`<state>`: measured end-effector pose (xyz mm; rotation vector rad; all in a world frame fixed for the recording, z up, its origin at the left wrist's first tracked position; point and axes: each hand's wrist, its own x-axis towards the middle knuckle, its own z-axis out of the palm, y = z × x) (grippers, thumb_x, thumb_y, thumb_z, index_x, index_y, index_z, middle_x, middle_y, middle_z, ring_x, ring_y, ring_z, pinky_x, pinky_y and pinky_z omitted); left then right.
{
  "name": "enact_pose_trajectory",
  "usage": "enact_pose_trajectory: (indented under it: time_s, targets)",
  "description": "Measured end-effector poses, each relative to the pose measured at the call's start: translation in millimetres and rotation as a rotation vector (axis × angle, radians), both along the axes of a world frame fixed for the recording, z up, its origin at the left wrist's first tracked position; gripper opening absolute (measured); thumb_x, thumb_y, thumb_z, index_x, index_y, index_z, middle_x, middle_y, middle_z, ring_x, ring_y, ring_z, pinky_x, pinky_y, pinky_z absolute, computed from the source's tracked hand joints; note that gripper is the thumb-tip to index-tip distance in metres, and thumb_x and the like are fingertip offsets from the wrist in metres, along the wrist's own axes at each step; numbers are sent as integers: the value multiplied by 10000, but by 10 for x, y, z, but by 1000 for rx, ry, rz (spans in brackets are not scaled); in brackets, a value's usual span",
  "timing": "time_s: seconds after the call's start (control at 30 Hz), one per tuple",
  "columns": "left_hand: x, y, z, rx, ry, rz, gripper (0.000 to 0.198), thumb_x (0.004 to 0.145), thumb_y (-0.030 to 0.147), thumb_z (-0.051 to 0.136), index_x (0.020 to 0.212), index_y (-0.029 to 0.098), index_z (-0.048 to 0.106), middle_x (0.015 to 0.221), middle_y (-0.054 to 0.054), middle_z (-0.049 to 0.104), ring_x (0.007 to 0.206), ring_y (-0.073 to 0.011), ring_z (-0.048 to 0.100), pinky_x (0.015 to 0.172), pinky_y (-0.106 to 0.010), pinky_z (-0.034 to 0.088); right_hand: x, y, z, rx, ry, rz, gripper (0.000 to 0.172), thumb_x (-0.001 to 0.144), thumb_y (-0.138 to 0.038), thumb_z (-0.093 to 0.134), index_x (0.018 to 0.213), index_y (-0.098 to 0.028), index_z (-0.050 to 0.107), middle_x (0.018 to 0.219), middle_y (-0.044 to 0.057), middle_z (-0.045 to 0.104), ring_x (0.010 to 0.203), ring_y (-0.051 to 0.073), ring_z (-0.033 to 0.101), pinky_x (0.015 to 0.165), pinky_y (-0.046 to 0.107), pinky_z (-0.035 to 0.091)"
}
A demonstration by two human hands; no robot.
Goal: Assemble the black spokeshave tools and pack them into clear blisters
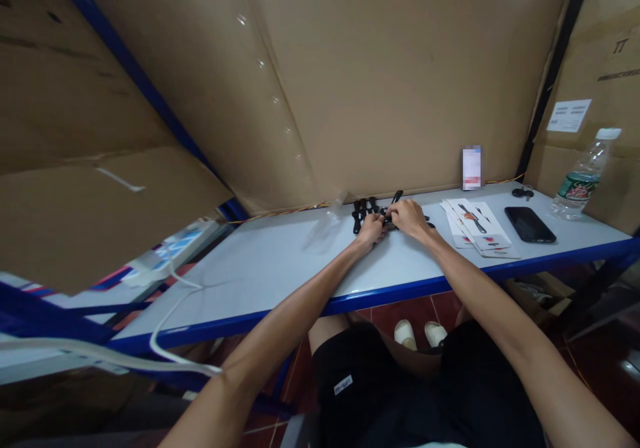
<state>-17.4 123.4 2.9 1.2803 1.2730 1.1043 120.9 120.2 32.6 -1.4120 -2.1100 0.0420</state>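
Observation:
Over the middle of the table (280, 261), my left hand (373, 229) is closed on a black tool that looks like a spokeshave (397, 197), one handle pointing up and away. My right hand (409, 217) is closed too, its fingertips pinched at the middle of the same tool, close to my left thumb. Fingers cover most of the tool's body. More black-handled tools (357, 216) lie in a row just beyond my left hand. Another black handle (430, 223) shows at the right of my right hand.
A clear plastic bag (325, 225) lies left of the tools. To the right are printed cards (483, 228), a black phone (530, 225), keys (523, 193) and a water bottle (580, 181). Another phone (471, 168) leans on the cardboard wall (380, 88). A white cable (165, 335) hangs left.

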Motion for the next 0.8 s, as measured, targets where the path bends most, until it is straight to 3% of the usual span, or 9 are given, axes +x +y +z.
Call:
enact_pose_trajectory:
  time_s: [0.13, 0.23, 0.33, 0.43, 0.57, 0.8]
  targets:
    - [-4, -6, 17, -16, 20, -14, 262, 974, 278, 548, 752, 205, 431, 498, 72, 395, 361, -53, 317, 386, -185, 147, 10, 15, -9, -4, 3, -55, 350, 904, -148, 540, 1104, -264, 802, 1076, 102, 783, 1016, 260, 703, 870, 310, 478]
    - [-5, -9, 20, -18, 30, -21, 270, 971, 282, 558, 746, 204, 429, 498, 73, 394, 361, -51, 316, 383, -186, 145, 3, 5, -3, -3, 14, -4, 383, 915, -143, 522, 1154, -288, 785, 1097, 85, 781, 1027, 248, 700, 872, 299, 476]
    - [-8, -7, 20, -25, 32, -18, 244, 981, 274, 531, 766, 204, 439, 493, 79, 383, 358, -54, 313, 381, -186, 147, -6, -7, 4, -9, 4, 49, 366, 913, -142, 519, 1087, -292, 804, 1066, 75, 787, 1018, 245, 702, 862, 293, 476]
    - [-11, -5, 20, -31, 25, -13, 237, 977, 282, 535, 776, 207, 435, 494, 81, 382, 358, -55, 311, 382, -186, 146, -3, 2, -1, -15, -9, -2, 336, 905, -144, 533, 1035, -273, 815, 1041, 92, 789, 1008, 252, 704, 861, 298, 476]
    - [-6, -12, 22, -37, 14, -22, 276, 964, 298, 573, 756, 211, 413, 499, 81, 386, 359, -46, 302, 384, -187, 130, 10, 21, -12, 2, -11, -62, 355, 907, -144, 533, 1105, -270, 799, 1068, 105, 784, 1014, 251, 704, 860, 296, 474]
    - [2, -16, 22, -43, 9, -21, 233, 992, 270, 505, 782, 207, 425, 493, 88, 370, 350, -46, 291, 380, -181, 120, 11, 24, -13, 12, -16, 43, 350, 886, -128, 530, 1016, -285, 815, 1014, 76, 795, 1005, 249, 711, 837, 288, 476]
